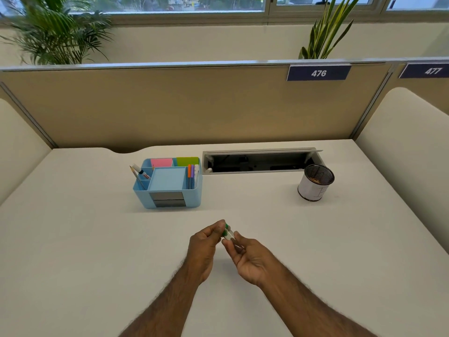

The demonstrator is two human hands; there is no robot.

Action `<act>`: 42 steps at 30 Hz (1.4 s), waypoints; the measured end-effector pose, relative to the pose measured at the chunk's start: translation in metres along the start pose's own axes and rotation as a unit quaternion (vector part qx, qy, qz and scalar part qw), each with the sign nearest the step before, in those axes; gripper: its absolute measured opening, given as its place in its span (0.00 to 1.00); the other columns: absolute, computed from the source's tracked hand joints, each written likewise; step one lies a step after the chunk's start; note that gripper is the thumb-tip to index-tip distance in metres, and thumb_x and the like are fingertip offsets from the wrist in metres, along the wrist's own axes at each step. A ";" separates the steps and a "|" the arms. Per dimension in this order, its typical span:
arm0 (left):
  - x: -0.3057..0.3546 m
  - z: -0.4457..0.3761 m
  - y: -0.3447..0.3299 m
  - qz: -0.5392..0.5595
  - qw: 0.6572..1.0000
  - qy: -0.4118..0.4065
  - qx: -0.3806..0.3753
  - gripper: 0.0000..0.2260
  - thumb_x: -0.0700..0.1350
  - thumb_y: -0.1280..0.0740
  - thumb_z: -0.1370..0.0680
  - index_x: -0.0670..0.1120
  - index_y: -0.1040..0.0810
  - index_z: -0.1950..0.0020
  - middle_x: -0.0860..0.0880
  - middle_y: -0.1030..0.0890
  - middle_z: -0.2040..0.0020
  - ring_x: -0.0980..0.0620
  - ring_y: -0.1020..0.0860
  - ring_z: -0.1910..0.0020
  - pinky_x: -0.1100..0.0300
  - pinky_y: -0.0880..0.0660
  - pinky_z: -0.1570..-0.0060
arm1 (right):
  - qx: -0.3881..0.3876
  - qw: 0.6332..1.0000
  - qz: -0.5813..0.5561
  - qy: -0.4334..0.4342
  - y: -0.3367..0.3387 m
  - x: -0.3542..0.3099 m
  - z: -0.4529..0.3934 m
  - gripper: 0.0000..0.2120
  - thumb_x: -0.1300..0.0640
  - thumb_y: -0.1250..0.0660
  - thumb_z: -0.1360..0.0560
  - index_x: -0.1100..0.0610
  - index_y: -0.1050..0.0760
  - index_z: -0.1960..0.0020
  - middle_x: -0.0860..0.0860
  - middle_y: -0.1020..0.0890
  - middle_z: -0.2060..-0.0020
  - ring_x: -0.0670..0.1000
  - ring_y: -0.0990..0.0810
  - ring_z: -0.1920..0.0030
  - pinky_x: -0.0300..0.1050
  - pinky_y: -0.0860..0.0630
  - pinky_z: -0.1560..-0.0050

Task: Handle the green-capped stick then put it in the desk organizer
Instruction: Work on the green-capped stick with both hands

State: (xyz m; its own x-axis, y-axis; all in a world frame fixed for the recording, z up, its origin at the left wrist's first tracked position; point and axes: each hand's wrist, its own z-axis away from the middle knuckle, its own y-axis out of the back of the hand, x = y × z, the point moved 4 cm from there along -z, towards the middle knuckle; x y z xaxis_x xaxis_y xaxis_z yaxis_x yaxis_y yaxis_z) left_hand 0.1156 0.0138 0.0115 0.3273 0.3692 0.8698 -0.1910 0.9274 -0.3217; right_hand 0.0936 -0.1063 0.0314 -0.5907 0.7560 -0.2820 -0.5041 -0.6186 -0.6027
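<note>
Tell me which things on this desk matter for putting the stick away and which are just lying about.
Part of the job: green-capped stick, held by left hand and right hand; blue desk organizer.

Just lying about: mesh cup, open cable tray, plants.

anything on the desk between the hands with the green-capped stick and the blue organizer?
Nothing. In the head view, only bare white desk separates the small white green-capped stick, held by both hands, from the light-blue plastic compartment desk organizer.
</note>
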 end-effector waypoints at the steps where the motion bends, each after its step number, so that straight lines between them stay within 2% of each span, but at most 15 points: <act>1: 0.003 -0.001 0.001 0.002 1.000 -0.003 -0.009 0.17 0.49 0.27 0.33 0.44 0.16 0.46 0.42 0.15 0.46 0.46 0.19 0.43 0.55 0.25 0.40 | -0.004 1.000 -0.008 -0.011 -0.003 0.001 0.000 0.12 0.67 0.33 0.24 0.71 0.25 0.42 0.66 0.19 0.55 0.57 0.15 0.66 0.44 0.17 0.70; 3: 0.007 -0.003 0.002 0.004 1.000 -0.006 -0.024 0.17 0.48 0.29 0.32 0.44 0.17 0.44 0.41 0.16 0.45 0.46 0.19 0.43 0.58 0.24 0.43 | -0.014 0.999 -0.020 -0.027 -0.006 0.002 0.001 0.12 0.66 0.34 0.23 0.72 0.26 0.41 0.66 0.19 0.57 0.56 0.15 0.71 0.42 0.18 0.73; 7: 0.009 -0.004 0.006 0.045 0.998 0.005 -0.046 0.19 0.46 0.31 0.30 0.41 0.20 0.41 0.42 0.15 0.46 0.50 0.17 0.47 0.65 0.21 0.51 | -0.049 0.997 -0.025 -0.060 -0.010 0.005 0.001 0.13 0.64 0.34 0.22 0.71 0.26 0.42 0.66 0.17 0.64 0.55 0.16 0.73 0.41 0.19 0.76; 10: 0.009 -0.003 0.009 0.075 0.995 0.014 -0.060 0.16 0.44 0.33 0.28 0.41 0.20 0.42 0.42 0.15 0.48 0.51 0.16 0.48 0.63 0.20 0.50 | -0.068 0.993 -0.035 -0.085 -0.013 0.010 0.003 0.13 0.61 0.35 0.21 0.70 0.26 0.42 0.64 0.18 0.68 0.54 0.17 0.74 0.40 0.21 0.79; 14: 0.010 -0.003 0.010 0.082 0.994 0.017 -0.075 0.17 0.46 0.34 0.26 0.42 0.21 0.40 0.43 0.15 0.48 0.50 0.17 0.47 0.58 0.22 0.42 | -0.080 0.989 -0.063 -0.108 -0.019 0.016 0.006 0.13 0.59 0.36 0.20 0.69 0.26 0.44 0.63 0.19 0.71 0.53 0.18 0.77 0.40 0.23 0.81; 16: 0.012 -0.003 0.010 0.080 0.994 0.017 -0.078 0.17 0.46 0.35 0.26 0.42 0.21 0.39 0.44 0.15 0.48 0.51 0.17 0.47 0.57 0.23 0.40 | -0.088 0.986 -0.068 -0.126 -0.022 0.016 0.008 0.14 0.57 0.38 0.20 0.70 0.25 0.47 0.61 0.20 0.73 0.51 0.20 0.79 0.38 0.25 0.83; 21: 0.019 -0.001 0.008 0.101 0.990 0.023 -0.098 0.16 0.47 0.35 0.26 0.42 0.20 0.41 0.43 0.15 0.47 0.50 0.18 0.46 0.54 0.26 0.38 | -0.134 0.972 -0.075 -0.179 -0.028 0.018 0.010 0.25 0.53 0.44 0.18 0.73 0.22 0.59 0.54 0.25 0.76 0.46 0.27 0.83 0.34 0.33 0.87; 25: 0.025 0.001 0.008 0.124 0.986 0.029 -0.108 0.17 0.48 0.36 0.26 0.43 0.20 0.41 0.43 0.15 0.46 0.49 0.18 0.44 0.53 0.22 0.42 | -0.151 0.971 -0.070 -0.173 -0.036 0.021 0.006 0.23 0.53 0.46 0.17 0.70 0.24 0.56 0.52 0.28 0.76 0.44 0.32 0.85 0.33 0.39 0.89; 28: 0.029 0.001 0.006 0.108 0.990 0.030 -0.087 0.18 0.51 0.35 0.27 0.43 0.21 0.41 0.43 0.16 0.45 0.48 0.19 0.43 0.50 0.23 0.43 | -0.146 0.977 -0.062 -0.144 -0.042 0.025 0.003 0.19 0.52 0.46 0.17 0.66 0.25 0.52 0.53 0.27 0.76 0.44 0.32 0.84 0.34 0.38 0.88; 31: 0.035 0.000 0.008 0.041 0.999 0.007 -0.001 0.20 0.56 0.29 0.32 0.45 0.17 0.46 0.46 0.16 0.53 0.48 0.21 0.53 0.54 0.22 0.52 | -0.123 0.989 0.000 -0.080 -0.046 0.026 0.000 0.18 0.52 0.45 0.17 0.65 0.25 0.51 0.55 0.24 0.73 0.45 0.29 0.81 0.34 0.36 0.85; 32: 0.038 0.000 0.009 0.013 1.000 -0.013 0.021 0.21 0.57 0.28 0.34 0.46 0.16 0.48 0.46 0.16 0.55 0.48 0.21 0.54 0.55 0.22 0.52 | -0.113 0.992 0.032 -0.051 -0.047 0.025 -0.002 0.17 0.52 0.45 0.17 0.64 0.25 0.50 0.56 0.23 0.72 0.46 0.28 0.80 0.34 0.35 0.83; 34: 0.044 -0.001 0.011 -0.023 0.998 -0.053 0.039 0.19 0.57 0.28 0.35 0.48 0.15 0.50 0.46 0.14 0.54 0.46 0.20 0.51 0.56 0.23 0.48 | -0.091 0.990 0.105 0.010 -0.047 0.018 -0.003 0.15 0.53 0.44 0.17 0.63 0.24 0.47 0.56 0.21 0.71 0.46 0.27 0.77 0.35 0.32 0.79; 36: 0.048 -0.002 0.010 -0.039 0.996 -0.073 0.043 0.14 0.54 0.28 0.34 0.50 0.15 0.51 0.46 0.14 0.52 0.46 0.19 0.48 0.58 0.23 0.49 | -0.075 0.979 0.174 0.073 -0.046 0.010 -0.004 0.13 0.54 0.43 0.17 0.61 0.25 0.45 0.56 0.20 0.69 0.47 0.26 0.72 0.35 0.29 0.74; 39: 0.050 -0.004 0.010 -0.063 0.994 -0.077 0.038 0.08 0.48 0.29 0.28 0.54 0.16 0.50 0.51 0.13 0.51 0.51 0.17 0.47 0.62 0.24 0.50 | -0.053 0.944 0.288 0.152 -0.045 0.001 -0.005 0.09 0.55 0.40 0.18 0.59 0.25 0.44 0.55 0.18 0.64 0.48 0.23 0.66 0.38 0.25 0.66; 42: 0.050 -0.006 0.014 -0.075 0.995 -0.065 0.018 0.08 0.43 0.31 0.25 0.52 0.17 0.48 0.49 0.14 0.48 0.53 0.18 0.46 0.62 0.24 0.45 | -0.028 0.863 0.468 0.189 -0.045 -0.006 -0.008 0.08 0.50 0.37 0.20 0.51 0.24 0.44 0.50 0.14 0.54 0.47 0.18 0.53 0.39 0.24 0.57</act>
State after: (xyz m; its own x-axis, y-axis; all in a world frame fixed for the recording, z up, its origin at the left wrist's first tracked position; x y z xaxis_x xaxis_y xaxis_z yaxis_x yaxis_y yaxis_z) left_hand 0.1345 0.0455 0.0482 0.2327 0.2131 0.9489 -0.1826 0.9679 -0.1726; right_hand 0.1253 -0.0815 0.0545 -0.4703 -0.0470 -0.8813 0.1196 -0.9928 -0.0109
